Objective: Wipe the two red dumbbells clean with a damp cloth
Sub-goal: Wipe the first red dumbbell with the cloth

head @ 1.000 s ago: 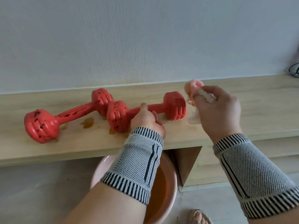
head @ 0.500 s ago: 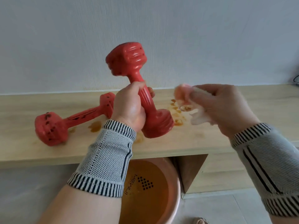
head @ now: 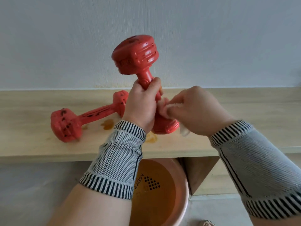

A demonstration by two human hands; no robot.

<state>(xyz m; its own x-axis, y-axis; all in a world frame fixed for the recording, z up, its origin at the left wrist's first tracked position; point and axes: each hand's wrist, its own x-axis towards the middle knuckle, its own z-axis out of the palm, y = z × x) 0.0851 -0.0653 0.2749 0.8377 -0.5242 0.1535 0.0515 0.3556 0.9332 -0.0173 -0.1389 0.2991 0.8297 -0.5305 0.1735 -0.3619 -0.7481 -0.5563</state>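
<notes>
A long pale wooden shelf [head: 228, 111] runs across the middle of the frame against the wall. On its left part lies a red dumbbell [head: 84, 115] on its side, speckled with dark spots. Brownish liquid stains [head: 107, 124] mark the wood beside it, near centre.

Left hand [head: 141, 107], fingers curled round the handle of a raised dumbbell [head: 138, 62], forearm rising from below. Right hand [head: 197, 110] reaches in from the right, fingers pinching a cloth [head: 169, 107] beside the left hand. Both wrists wear knitted striped sleeves [head: 115, 162].
</notes>
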